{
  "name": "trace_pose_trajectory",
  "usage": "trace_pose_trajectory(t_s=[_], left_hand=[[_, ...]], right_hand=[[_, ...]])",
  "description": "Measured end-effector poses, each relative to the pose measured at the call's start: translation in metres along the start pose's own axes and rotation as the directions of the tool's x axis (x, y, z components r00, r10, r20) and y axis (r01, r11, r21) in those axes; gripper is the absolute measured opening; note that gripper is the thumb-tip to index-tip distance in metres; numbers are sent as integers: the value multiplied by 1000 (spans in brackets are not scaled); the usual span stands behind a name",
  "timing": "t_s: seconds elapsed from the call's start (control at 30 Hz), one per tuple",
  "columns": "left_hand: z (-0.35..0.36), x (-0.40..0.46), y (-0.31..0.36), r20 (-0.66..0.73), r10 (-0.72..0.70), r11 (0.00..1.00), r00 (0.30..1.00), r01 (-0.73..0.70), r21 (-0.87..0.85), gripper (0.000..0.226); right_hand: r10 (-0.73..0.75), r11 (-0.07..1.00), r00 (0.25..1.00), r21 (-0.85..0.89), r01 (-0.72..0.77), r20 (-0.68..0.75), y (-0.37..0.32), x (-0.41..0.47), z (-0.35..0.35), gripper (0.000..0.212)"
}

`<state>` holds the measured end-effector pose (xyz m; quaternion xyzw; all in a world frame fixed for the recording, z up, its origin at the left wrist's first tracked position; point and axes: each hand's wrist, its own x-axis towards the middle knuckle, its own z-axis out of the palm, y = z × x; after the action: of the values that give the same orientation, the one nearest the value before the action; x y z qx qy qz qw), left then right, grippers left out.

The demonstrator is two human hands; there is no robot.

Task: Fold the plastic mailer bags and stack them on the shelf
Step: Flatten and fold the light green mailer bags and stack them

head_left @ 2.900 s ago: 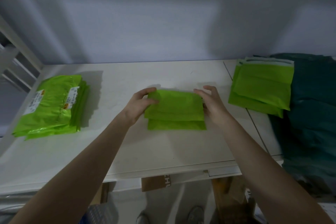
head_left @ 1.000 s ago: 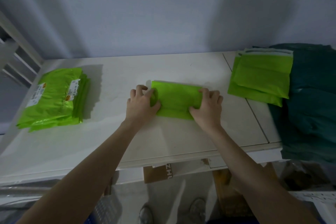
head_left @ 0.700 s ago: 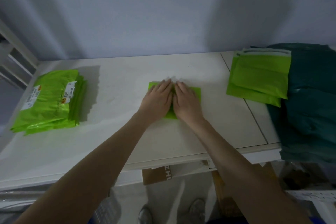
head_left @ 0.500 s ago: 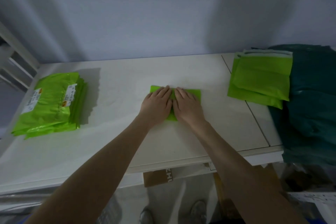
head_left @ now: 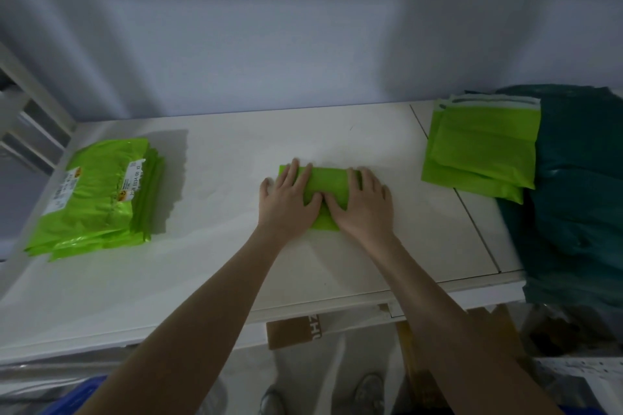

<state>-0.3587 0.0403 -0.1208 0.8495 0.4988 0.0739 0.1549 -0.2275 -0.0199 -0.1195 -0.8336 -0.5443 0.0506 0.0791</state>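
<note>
A folded green mailer bag point(head_left: 326, 186) lies flat near the middle of the white shelf point(head_left: 236, 158), and both hands are on top of it. The left hand point(head_left: 287, 200) covers the bag's left end and the right hand point(head_left: 361, 202) its right end — fingers straight and spread, palms down, pressing the plastic against the surface, with the two thumbs nearly meeting over the bag's near edge. Only a strip of green shows between the hands, so how many layers the fold has is hard to judge. To the right, well apart from the hands, a small pile of unfolded green mailers point(head_left: 482, 152) rests partly on the shelf and partly against a heap of dark teal material point(head_left: 580, 185). At the far left sits a stack of green mailers point(head_left: 97, 195) bearing white printed labels — the text is too blurred to read. Below the shelf's front edge a brown cardboard box point(head_left: 294, 330) shows.
</note>
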Motion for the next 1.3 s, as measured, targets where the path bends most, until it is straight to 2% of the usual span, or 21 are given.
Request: trace_pose_trajectory(t_s=[0.1,0.33,0.43,0.5,0.57,0.63,0.73,0.8,0.93,1.0,1.1,1.3], left_hand=[[2,-1,3,-31,-74,993,997,71,-91,72],[-10,8,8,2,-229,954,974,224,-196,91],[-17,8,0,-20,-229,918,973,209,-338,80],[-18,0,-11,-66,-170,922,983,135,-363,65],[-18,-14,-23,-132,-81,954,988,39,-298,58],[-18,-29,-33,-188,12,977,982,-51,-205,61],[-16,-48,-45,-196,197,976,961,-212,-56,62],[-14,-56,-48,-185,251,968,950,-252,17,59],[-9,-65,-44,-198,253,966,947,-235,108,47],[-6,-68,-42,-186,237,969,953,-218,120,48],[-1,-72,-38,-190,236,954,953,-190,232,48],[5,-69,-33,-231,223,940,947,-146,307,47]], right_hand=[[29,1000,999,-8,-28,47,4,-4,-2,86],[-33,999,994,-13,34,100,15,16,-9,88],[-59,993,991,105,47,119,19,25,-19,84],[-91,983,996,159,90,0,17,21,-23,71],[-142,974,977,152,167,-161,8,8,-22,57],[-199,966,941,105,235,-272,-7,-9,-14,54],[-282,953,910,19,301,-303,-32,-36,0,50],[-321,944,899,-22,330,-298,-45,-49,8,49],[-309,950,899,-58,306,-312,-55,-58,18,47],[-319,948,893,-94,305,-318,-53,-59,23,44],[-325,943,898,-166,287,-297,-50,-61,27,42],[-285,956,904,-162,245,-319,-56,-58,21,33]])
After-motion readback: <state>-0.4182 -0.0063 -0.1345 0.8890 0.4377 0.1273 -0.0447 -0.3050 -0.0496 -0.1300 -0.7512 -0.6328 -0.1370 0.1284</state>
